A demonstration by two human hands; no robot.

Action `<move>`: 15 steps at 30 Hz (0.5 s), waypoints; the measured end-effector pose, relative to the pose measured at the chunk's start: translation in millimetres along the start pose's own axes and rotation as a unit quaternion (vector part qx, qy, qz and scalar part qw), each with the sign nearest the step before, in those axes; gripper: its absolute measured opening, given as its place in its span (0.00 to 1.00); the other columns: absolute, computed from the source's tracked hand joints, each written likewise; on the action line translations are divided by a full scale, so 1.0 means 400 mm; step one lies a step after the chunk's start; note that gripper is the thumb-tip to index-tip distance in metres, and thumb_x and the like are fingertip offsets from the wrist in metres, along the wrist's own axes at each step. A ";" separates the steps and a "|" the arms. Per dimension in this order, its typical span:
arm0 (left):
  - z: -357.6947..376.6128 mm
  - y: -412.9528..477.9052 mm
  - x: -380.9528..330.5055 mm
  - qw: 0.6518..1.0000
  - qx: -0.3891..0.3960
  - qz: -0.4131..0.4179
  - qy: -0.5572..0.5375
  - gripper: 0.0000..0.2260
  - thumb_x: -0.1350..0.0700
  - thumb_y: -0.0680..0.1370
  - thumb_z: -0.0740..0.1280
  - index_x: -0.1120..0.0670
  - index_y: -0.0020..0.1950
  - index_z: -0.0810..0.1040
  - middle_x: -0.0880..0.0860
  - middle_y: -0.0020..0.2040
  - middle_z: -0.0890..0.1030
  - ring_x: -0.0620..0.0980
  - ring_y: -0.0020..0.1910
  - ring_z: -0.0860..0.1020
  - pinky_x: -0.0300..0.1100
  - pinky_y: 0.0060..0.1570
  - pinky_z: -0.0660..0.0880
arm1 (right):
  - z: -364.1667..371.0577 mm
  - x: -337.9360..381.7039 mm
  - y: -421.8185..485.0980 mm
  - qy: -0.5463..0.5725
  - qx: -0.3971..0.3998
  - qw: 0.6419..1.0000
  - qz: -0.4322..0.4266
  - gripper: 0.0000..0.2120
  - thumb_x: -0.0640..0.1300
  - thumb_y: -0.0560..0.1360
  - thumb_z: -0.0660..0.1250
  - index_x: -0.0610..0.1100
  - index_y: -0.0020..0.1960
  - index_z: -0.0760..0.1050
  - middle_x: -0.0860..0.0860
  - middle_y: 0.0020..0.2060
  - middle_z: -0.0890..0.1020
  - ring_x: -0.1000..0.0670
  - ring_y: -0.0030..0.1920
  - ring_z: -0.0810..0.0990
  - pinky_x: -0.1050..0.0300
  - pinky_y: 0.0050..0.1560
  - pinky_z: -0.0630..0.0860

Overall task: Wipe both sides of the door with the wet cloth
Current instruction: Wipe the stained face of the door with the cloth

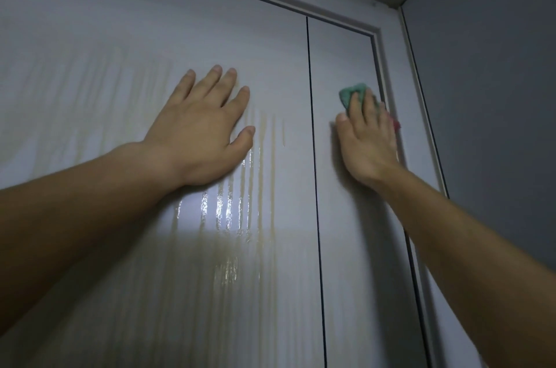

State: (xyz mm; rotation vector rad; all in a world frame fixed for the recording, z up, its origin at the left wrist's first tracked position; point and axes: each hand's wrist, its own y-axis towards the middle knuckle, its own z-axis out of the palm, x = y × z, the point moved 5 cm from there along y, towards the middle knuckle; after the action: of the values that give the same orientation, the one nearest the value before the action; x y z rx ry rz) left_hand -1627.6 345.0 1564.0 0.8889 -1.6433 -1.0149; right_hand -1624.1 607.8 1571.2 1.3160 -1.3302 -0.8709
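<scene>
Step in hand: you're wiping the narrow strip by the right edge of the door (150,21), close to its top right corner.
Right hand (367,139): fingers lie fairly straight over the cloth (352,94) and press it flat to the panel; they are not curled round it, and the thumb sits bare on the door.
Left hand (201,127): flat on the door, fingers spread, holding nothing. It looks like a brace.
Cloth: green, bunched into a small pad, showing above your fingertips. A red scrap shows at the hand's right side; I cannot tell whether it is the same cloth.
Doing it well: keep the pressure even, pull long overlapping strokes downward, and push the pad into the frame (383,72) and the thin dark groove (314,157).
Surface: smooth, pale, glossy panel; water will likely run rather than soak in.
Streaks (240,196): yellowish vertical drips, shiny below your left hand. Go back over them before they dry.
</scene>
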 end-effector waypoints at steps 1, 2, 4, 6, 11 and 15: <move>-0.003 0.001 0.002 1.000 0.008 0.002 -0.003 0.39 0.36 0.75 0.39 0.53 0.84 0.53 0.56 0.84 0.50 0.54 0.84 0.46 0.54 0.81 0.42 | 0.011 0.027 -0.021 -0.004 0.003 1.000 0.015 0.32 0.63 0.84 0.38 0.50 0.82 0.35 0.49 0.82 0.36 0.45 0.81 0.33 0.40 0.80 0.35; -0.005 0.002 0.006 1.000 0.017 0.006 -0.007 0.40 0.35 0.75 0.38 0.52 0.84 0.52 0.56 0.85 0.48 0.54 0.84 0.45 0.53 0.81 0.42 | 0.035 0.071 -0.061 -0.011 0.003 1.000 -0.009 0.33 0.63 0.84 0.39 0.50 0.82 0.34 0.49 0.81 0.35 0.44 0.80 0.32 0.42 0.79 0.32; -0.014 0.003 0.015 0.999 0.033 0.023 -0.019 0.42 0.34 0.73 0.37 0.52 0.84 0.51 0.55 0.85 0.47 0.52 0.83 0.44 0.51 0.81 0.41 | 0.070 0.173 -0.162 -0.013 0.004 0.994 -0.109 0.34 0.64 0.82 0.39 0.51 0.82 0.32 0.51 0.80 0.32 0.47 0.79 0.29 0.46 0.78 0.29; -0.030 -0.004 0.033 0.998 0.035 0.036 -0.030 0.41 0.34 0.74 0.38 0.53 0.84 0.53 0.55 0.85 0.50 0.52 0.83 0.47 0.49 0.81 0.42 | 0.071 0.195 -0.172 -0.028 0.008 0.985 -0.171 0.33 0.63 0.83 0.39 0.52 0.81 0.32 0.52 0.81 0.33 0.49 0.79 0.28 0.47 0.78 0.28; -0.056 -0.098 0.120 1.000 0.001 -0.016 0.016 0.35 0.37 0.78 0.43 0.54 0.81 0.60 0.58 0.82 0.59 0.57 0.82 0.53 0.59 0.80 0.42 | 0.023 0.200 -0.008 -0.014 0.030 0.995 -0.099 0.31 0.61 0.85 0.41 0.50 0.82 0.35 0.49 0.82 0.36 0.47 0.80 0.32 0.45 0.79 0.31; -0.069 -0.155 0.189 0.997 -0.007 -0.067 0.031 0.34 0.37 0.79 0.44 0.54 0.80 0.61 0.59 0.82 0.59 0.59 0.82 0.53 0.65 0.79 0.42 | 0.077 0.320 -0.125 -0.046 0.021 0.962 -0.267 0.33 0.62 0.83 0.41 0.51 0.83 0.38 0.52 0.82 0.38 0.48 0.81 0.33 0.46 0.79 0.32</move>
State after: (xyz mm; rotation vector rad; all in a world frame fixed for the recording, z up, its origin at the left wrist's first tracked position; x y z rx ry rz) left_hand -1615.2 247.4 1538.5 1.0217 -1.5409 -1.0777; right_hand -1626.0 470.8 1538.5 1.7229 -1.0759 -1.2862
